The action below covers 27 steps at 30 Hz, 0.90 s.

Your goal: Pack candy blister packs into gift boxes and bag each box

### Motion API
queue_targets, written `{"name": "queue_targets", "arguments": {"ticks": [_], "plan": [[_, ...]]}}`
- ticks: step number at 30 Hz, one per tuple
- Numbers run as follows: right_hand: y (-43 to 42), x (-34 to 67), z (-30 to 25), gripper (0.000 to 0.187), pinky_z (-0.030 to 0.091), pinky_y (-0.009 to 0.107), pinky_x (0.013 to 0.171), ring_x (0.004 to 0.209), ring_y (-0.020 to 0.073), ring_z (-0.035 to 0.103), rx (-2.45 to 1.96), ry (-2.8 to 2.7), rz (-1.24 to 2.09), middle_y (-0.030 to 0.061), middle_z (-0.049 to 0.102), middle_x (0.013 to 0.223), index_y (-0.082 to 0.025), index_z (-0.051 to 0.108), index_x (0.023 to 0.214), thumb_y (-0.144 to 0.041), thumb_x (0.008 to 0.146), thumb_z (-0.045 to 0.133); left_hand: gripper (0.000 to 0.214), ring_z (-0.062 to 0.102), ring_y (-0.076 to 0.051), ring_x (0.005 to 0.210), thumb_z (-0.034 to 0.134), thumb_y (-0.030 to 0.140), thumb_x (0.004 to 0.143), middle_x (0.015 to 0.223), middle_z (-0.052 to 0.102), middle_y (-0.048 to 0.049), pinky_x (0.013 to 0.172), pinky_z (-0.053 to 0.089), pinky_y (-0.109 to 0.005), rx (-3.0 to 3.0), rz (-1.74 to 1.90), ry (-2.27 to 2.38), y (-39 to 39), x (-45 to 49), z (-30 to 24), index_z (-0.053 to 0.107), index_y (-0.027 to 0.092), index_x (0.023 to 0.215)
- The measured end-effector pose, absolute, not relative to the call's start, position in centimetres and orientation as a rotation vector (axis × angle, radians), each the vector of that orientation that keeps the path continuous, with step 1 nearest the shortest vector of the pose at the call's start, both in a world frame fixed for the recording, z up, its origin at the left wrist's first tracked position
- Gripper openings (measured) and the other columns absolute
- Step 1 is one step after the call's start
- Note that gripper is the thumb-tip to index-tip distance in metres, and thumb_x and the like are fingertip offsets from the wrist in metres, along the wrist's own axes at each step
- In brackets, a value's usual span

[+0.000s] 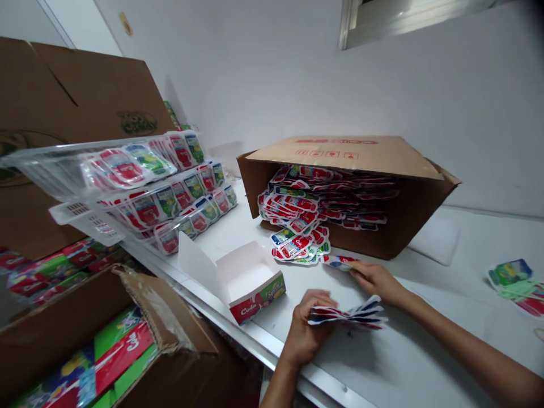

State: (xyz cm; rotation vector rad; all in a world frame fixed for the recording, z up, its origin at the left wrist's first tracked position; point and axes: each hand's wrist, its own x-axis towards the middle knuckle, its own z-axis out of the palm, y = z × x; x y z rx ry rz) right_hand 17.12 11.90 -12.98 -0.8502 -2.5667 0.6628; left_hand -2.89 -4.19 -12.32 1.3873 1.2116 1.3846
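My left hand (309, 326) is closed around a small stack of bottle-shaped candy packets (348, 316), their edges fanned to the right. Farther forward, my right hand (376, 279) pinches a red and blue packet (338, 261) just above the table. Beyond it, a loose pile of packets (297, 241) spills from a cardboard carton (361, 150) lying on its side, its inside filled with many more. To the left of my hands stands an open display box (257, 297) printed with cola and green designs, its lid raised and its white inside showing.
Stacked clear trays (155, 195) of packets stand at the left, by a large carton (72, 96). Below the table edge, an open carton (182, 317) holds folded-looking printed boxes (127, 351). Several packets (510, 275) lie at the far right of the white table (433, 283).
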Motion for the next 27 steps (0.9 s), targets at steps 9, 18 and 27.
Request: {"name": "queue_targets", "arguments": {"ticks": [9,18,27], "plan": [[4.7,17.4,-11.9,0.037,0.051,0.032,0.072,0.075,0.0194,0.064,-0.674,-1.661,1.901,0.0067,0.071,0.093,-0.021,0.069,0.111,-0.047,0.087,0.058,0.039,0.061,-0.026,0.111,0.075,0.020,0.074,0.125,0.060,-0.0094,0.097,0.045,-0.040,1.261,1.542,1.141,-4.0,-2.6,-13.0,0.058,0.023,0.109],[10.7,14.2,-11.7,0.065,0.049,0.043,0.088,0.095,0.0270,0.065,-0.574,-1.826,1.921,0.0138,0.070,0.102,-0.018,0.067,0.102,-0.069,0.091,0.029,0.023,0.063,-0.026,0.102,0.081,0.024,0.067,0.101,0.070,-0.0098,0.092,0.047,-0.034,1.334,1.414,1.167,-4.1,-3.4,-12.0,0.070,0.015,0.086],[16.4,3.1,-11.9,0.045,0.035,0.052,0.102,0.118,0.0327,0.051,-0.380,-2.718,0.557,0.0181,0.059,0.130,-0.016,0.060,0.128,-0.027,0.085,0.057,0.027,0.062,-0.015,0.068,0.074,0.016,0.069,0.083,0.072,-0.0054,0.064,0.046,-0.023,1.205,1.304,1.220,-4.9,-2.9,-11.5,0.065,0.013,0.094]]}}
